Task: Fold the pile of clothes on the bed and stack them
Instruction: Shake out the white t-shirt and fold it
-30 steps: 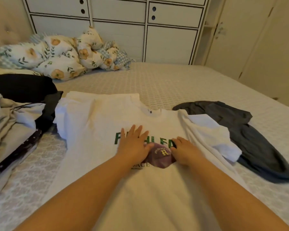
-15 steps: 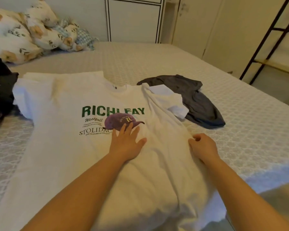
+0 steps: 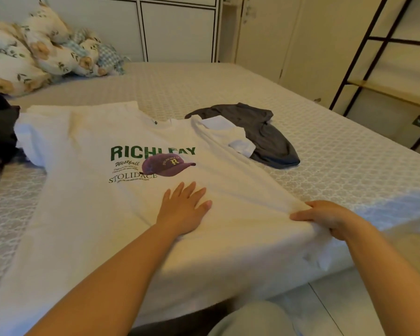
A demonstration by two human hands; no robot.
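Shirt: a white cotton T-shirt (image 3: 87, 214) with green lettering and a printed purple cap is lying face up, spread across the near part of the bed, its collar pointing toward the far wall and its hem hanging over the near edge.
Left hand: the left hand (image 3: 183, 209) is lying flat on the shirt's front just below the cap print, fingers straight and slightly spread, pressing the cloth down.
Right hand: the right hand (image 3: 330, 219) is gripping the shirt's right side edge near the bed's corner, thumb lying on top and fingers curling under the fabric, which is bunching into creases at the grip.
Sleeve: the shirt's right sleeve (image 3: 230, 137) is lying folded over, its end overlapping the dark garment beside it.
Dark garment: a crumpled dark grey garment (image 3: 269, 139) is lying on the bed just right of the collar, touching the sleeve.
Bed: a mattress with a pale grey quilted, patterned cover (image 3: 337, 166) is carrying everything.
Left edge: dark clothing (image 3: 3, 132) is sitting at the frame's left border, partly cut off, against the shirt's left sleeve.
Pillows: cream floral pillows (image 3: 34, 52) are piling up at the far left of the bed.
Background: white panelled cabinet doors (image 3: 177, 30) are standing behind the bed, and a black metal-framed shelf (image 3: 378, 69) is standing at the right.
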